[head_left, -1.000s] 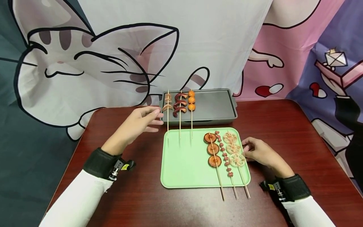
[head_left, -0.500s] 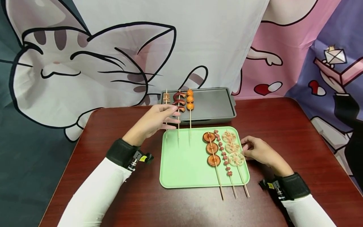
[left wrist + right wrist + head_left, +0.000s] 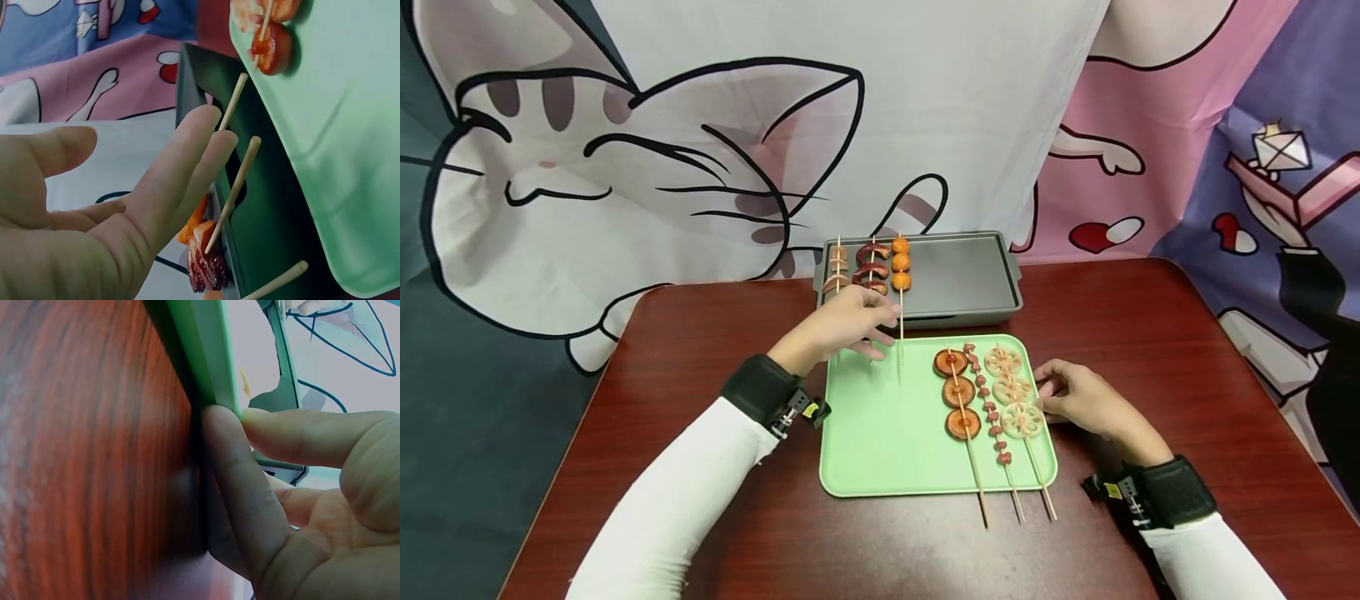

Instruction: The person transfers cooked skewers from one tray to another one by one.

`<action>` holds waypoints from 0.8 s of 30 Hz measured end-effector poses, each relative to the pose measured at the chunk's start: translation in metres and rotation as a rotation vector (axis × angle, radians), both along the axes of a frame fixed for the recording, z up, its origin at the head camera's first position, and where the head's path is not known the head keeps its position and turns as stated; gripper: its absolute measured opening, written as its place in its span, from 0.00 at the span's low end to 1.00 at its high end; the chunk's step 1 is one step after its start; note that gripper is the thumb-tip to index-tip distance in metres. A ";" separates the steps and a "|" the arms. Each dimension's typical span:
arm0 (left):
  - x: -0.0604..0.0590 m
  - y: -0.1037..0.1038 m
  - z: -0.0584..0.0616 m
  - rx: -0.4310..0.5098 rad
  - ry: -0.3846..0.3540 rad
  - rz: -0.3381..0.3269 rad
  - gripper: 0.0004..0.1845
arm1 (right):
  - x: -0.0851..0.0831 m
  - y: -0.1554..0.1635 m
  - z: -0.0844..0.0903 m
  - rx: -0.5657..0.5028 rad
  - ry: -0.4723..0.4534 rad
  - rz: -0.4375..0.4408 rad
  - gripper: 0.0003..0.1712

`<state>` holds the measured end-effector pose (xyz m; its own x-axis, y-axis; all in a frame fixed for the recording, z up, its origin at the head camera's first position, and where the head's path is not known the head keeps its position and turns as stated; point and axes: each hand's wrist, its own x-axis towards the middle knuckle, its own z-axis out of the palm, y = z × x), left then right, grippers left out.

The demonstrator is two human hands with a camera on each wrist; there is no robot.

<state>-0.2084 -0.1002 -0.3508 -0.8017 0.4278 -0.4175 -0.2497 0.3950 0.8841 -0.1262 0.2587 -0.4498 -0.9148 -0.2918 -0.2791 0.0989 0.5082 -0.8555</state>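
The left hand [image 3: 842, 327] is hovering over the far left corner of the green tray [image 3: 887, 433], its fingers [image 3: 187, 169] straight and loosely spread, holding nothing; the fingertips are lying just beside the bare stick ends of three skewers [image 3: 870, 275]. Those skewers are resting with their food on the grey griddle pan [image 3: 970, 279] and their handles sticking out over the pan's near edge, above the tray. In the left wrist view the stick ends [image 3: 240, 172] are showing close to the fingers, though whether any is touching I cannot tell.

The right hand [image 3: 1078, 400] is sitting at the tray's right edge, with the thumb and a finger [image 3: 231, 481] pinching the green rim [image 3: 209, 356], so its grip is narrow and closed on the tray. Three more skewers [image 3: 992, 400] are lying on the tray's right half: brown rounds, small red bits, and pale lotus slices.

The sticks are looking thin, light and stiff, and likely to roll or snap if bent; the bare wooden handle is probably the best place to pinch, since the food pieces may be greasy and could slide along the stick.

Everything is sitting on a dark red wooden counter [image 3: 715, 333], glossy and flat. Behind it a cloth backdrop [image 3: 662, 150] with a cartoon cat is hanging.
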 end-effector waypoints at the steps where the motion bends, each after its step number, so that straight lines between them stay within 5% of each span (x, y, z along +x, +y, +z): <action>1: 0.000 0.002 -0.001 -0.014 0.007 -0.003 0.26 | 0.000 0.000 0.000 0.001 0.002 0.000 0.20; 11: -0.002 0.017 -0.007 -0.210 0.088 -0.087 0.29 | -0.002 0.001 -0.001 -0.008 -0.002 -0.004 0.20; 15: -0.001 0.021 -0.008 -0.233 0.087 -0.050 0.28 | -0.001 0.001 0.000 -0.003 -0.004 -0.004 0.20; 20: 0.001 0.022 -0.013 -0.248 0.116 -0.025 0.12 | -0.001 0.001 0.000 0.010 0.002 -0.003 0.20; 24: 0.002 0.024 -0.016 -0.284 0.143 -0.017 0.13 | 0.000 0.001 -0.001 0.001 0.001 -0.008 0.20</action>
